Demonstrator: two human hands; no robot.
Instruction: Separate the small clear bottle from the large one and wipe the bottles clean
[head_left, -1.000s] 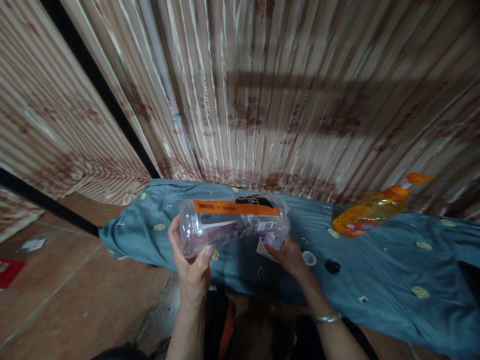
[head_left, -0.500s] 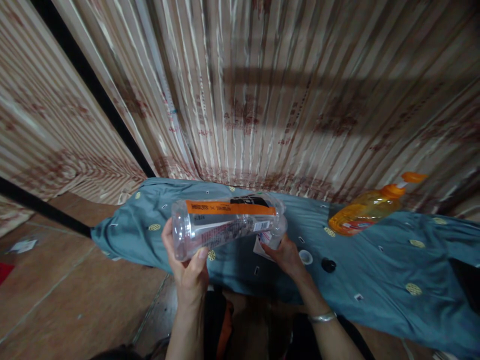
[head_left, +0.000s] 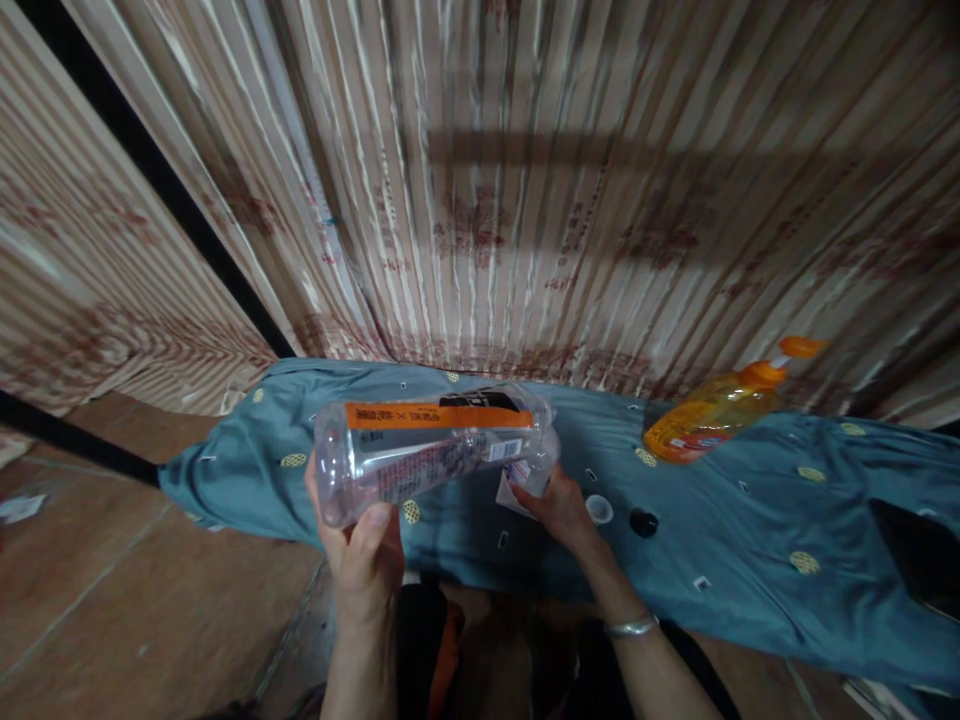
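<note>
My left hand [head_left: 364,560] is wrapped around the base end of a large clear plastic bottle [head_left: 442,455] with an orange, black and silver label. The bottle lies nearly level above the cloth, its neck end toward the right. At that end my right hand [head_left: 561,505] is closed around a small clear plastic container [head_left: 547,458], which meets or overlaps the bottle's mouth; whether they touch is hard to tell. Under it shows a whitish printed piece [head_left: 513,496], partly hidden by the fingers. Right of my right hand lie a small white round cap [head_left: 599,509] and a black cap [head_left: 643,522].
An orange pump bottle [head_left: 705,418] of yellow-orange liquid stands on the blue-green cloth [head_left: 750,530] to the right. A flat black object [head_left: 919,555] lies at the far right edge. Behind hangs a striped curtain [head_left: 480,200]. Dark poles [head_left: 180,200] slant down at the left.
The whole view has shifted slightly, so everything sits a little further left and more of the flat black object shows. Both hands keep their hold, with the bottle and small container hardly moved.
</note>
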